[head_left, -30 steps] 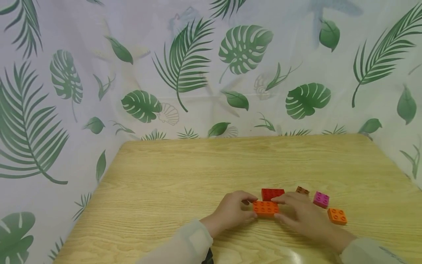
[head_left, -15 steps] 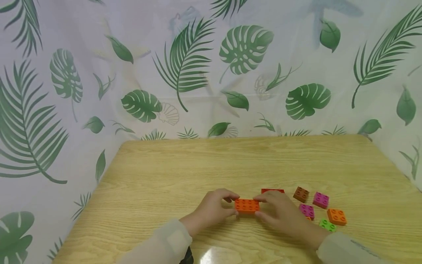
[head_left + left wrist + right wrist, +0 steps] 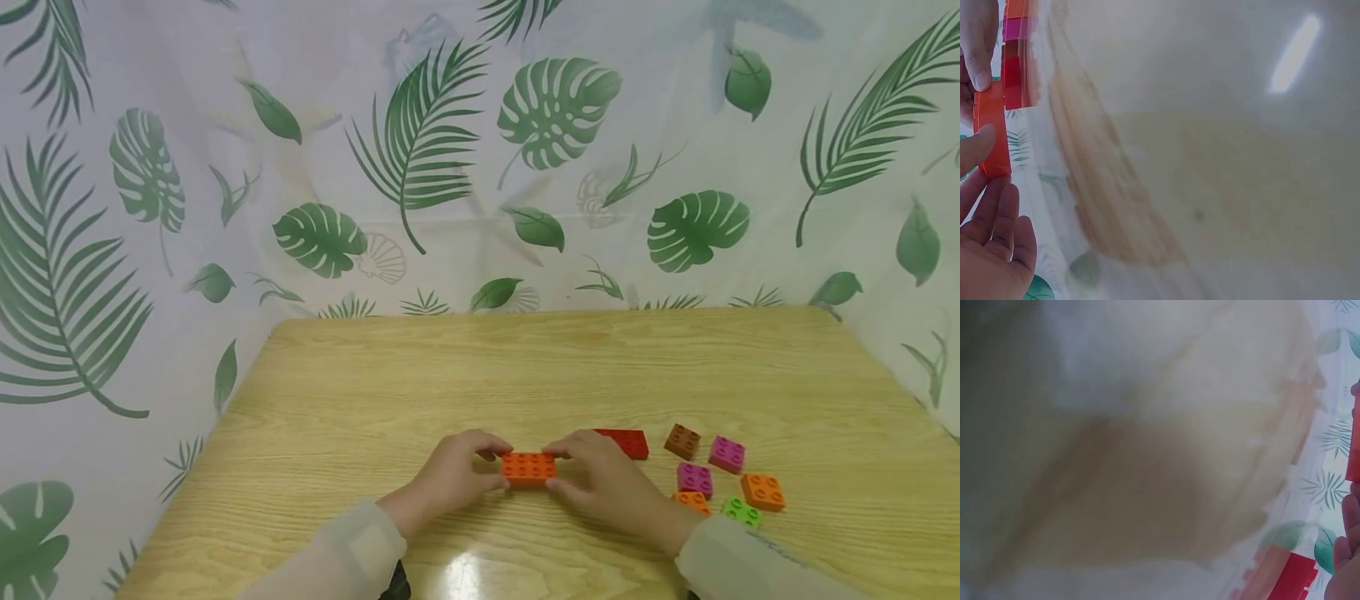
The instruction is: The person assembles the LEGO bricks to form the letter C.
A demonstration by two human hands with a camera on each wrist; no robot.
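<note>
Seen from your head camera, you wear pale, off-white long sleeves, soft and plain-looking. The left sleeve [image 3: 337, 554], at seven o'clock, ends in a broad cuff carrying a slightly lighter, squarish patch [image 3: 372, 547]. The right sleeve [image 3: 738, 560], between four and five o'clock, has a thin greyish marking [image 3: 772, 547] running lengthwise behind its cuff, too small to read. A black piece [image 3: 397, 583] shows beneath your left cuff, between six and seven o'clock; a black sliver [image 3: 692, 594] peeks out under the right, near five. Your left hand [image 3: 448, 475] and right hand [image 3: 609, 483] are bare, with rounded fingertips.
</note>
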